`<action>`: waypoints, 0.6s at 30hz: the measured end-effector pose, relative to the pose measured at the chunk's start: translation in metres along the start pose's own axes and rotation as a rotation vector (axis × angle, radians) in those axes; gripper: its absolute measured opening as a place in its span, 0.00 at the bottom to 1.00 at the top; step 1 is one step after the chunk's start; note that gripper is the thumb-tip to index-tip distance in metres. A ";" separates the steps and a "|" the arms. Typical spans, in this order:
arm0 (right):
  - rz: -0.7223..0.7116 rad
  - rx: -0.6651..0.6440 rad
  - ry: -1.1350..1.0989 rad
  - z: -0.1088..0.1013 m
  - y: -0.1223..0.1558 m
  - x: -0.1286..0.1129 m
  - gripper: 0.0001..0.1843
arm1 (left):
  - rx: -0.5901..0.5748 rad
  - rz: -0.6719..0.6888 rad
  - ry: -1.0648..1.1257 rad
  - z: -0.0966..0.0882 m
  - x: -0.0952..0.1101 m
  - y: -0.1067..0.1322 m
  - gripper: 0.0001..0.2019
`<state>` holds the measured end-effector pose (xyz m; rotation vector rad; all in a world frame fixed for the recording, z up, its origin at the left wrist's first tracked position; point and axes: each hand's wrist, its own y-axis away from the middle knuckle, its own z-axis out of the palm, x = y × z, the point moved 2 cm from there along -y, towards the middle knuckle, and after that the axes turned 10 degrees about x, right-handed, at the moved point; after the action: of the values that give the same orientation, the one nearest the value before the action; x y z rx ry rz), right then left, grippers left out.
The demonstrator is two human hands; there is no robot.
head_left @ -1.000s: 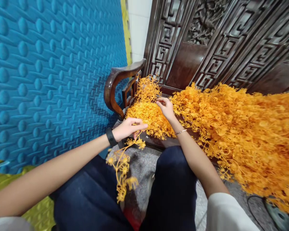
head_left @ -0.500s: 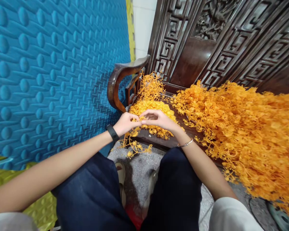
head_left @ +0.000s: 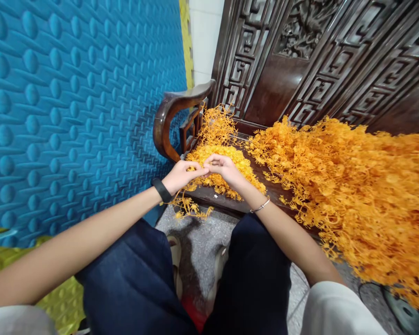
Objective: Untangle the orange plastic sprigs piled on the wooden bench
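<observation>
My left hand [head_left: 183, 177], with a dark band at the wrist, is closed in a pinch. An orange plastic flower-stem strand [head_left: 190, 209] with spidery, branching tips hangs below it and seems to be held there. My right hand [head_left: 226, 169] has its thumb and fingers drawn together, its tips meeting those of my left hand. Whatever lies between these fingertips is too small to make out. Just behind both hands, a heap of yellow-orange plastic pieces [head_left: 246, 172] rests on a dark wooden seat [head_left: 275, 188].
A much larger orange pile [head_left: 363, 190] spreads over the seat to the right. At the left is a curved wooden armrest [head_left: 164, 123] beside a blue textured foam mat [head_left: 73, 107]. The carved backrest [head_left: 275, 88] rises behind. Grey floor [head_left: 199, 242] shows between my knees.
My right hand has shifted slightly left and up, its fingers now more closed against my left fingertips. The hanging strand has swung a little to the left and up.
</observation>
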<state>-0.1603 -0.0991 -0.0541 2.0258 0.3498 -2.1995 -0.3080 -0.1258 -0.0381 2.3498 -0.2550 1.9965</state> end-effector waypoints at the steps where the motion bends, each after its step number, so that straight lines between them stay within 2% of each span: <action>1: 0.016 0.014 -0.025 0.001 0.000 0.001 0.10 | -0.027 -0.037 0.060 0.001 0.001 0.000 0.12; 4: 0.039 0.077 -0.085 0.003 -0.002 0.002 0.09 | -0.139 -0.156 0.244 0.004 0.003 0.001 0.11; 6: 0.027 0.147 -0.112 0.004 -0.005 0.001 0.08 | -0.162 -0.204 0.318 0.007 0.005 0.000 0.11; 12: -0.010 0.343 -0.183 0.014 -0.020 -0.001 0.06 | -0.049 -0.331 0.431 0.014 0.007 -0.010 0.14; 14: -0.037 0.496 -0.187 -0.002 -0.032 -0.004 0.07 | -0.029 -0.332 0.436 0.014 0.007 -0.007 0.15; 15: -0.071 0.619 -0.185 -0.018 -0.038 -0.006 0.08 | -0.042 -0.333 0.425 0.014 0.007 -0.004 0.15; 17: -0.105 0.933 -0.182 -0.059 -0.047 -0.008 0.11 | -0.099 -0.322 0.370 0.012 0.006 0.006 0.15; 18: -0.196 1.087 -0.150 -0.080 -0.050 -0.010 0.10 | -0.133 -0.304 0.335 0.011 0.006 0.011 0.15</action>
<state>-0.0947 -0.0312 -0.0461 2.2278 -0.9053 -3.0167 -0.2984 -0.1382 -0.0348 1.8104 -0.0127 2.0987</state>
